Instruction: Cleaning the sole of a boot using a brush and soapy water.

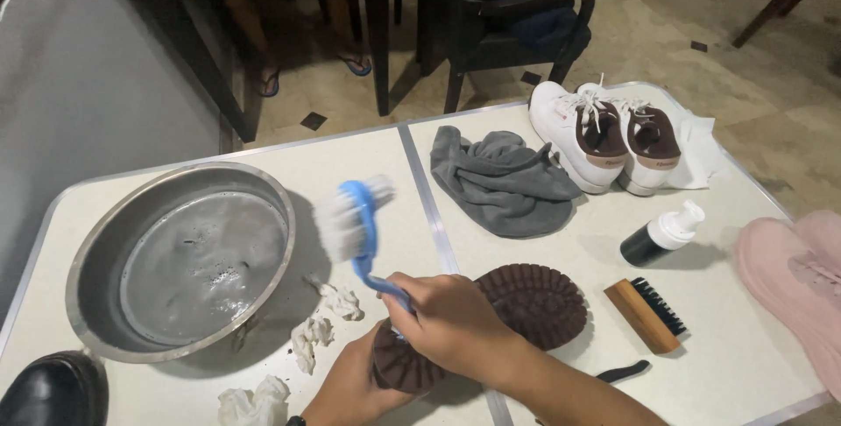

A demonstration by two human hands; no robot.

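So the biggest thing there was the white folding table point(263, 159), with a seam running down the middle. On its left side sat a big metal basin point(105, 242) holding grey, murky water. Over on the right edge were pink shoes point(793, 273), only partly in view, and at the far side a pair of white sneakers point(574, 124) with brown insides stood on a white cloth point(701, 150). Next to those lay a crumpled grey towel point(504, 183).

Front and centre was the shoe with the brown lugged sole point(534, 303), flipped sole-up right on the table seam. The left hand point(350, 387) was tucked under its heel end, fingers hidden, so I couldn't tell how they were set. The right hand point(451, 321) had its fingers curled tight around the handle of a blue scrub brush point(355, 225), whose white bristles were blurry and raised between the basin and the sole.

Smaller stuff: a black shoe point(53, 387) at the near left corner, a wooden brush with black bristles point(648, 312) just right of the sole, a dark bottle with a white pump point(661, 233) behind it, and some wadded white tissue bits point(311, 334) near the basin.
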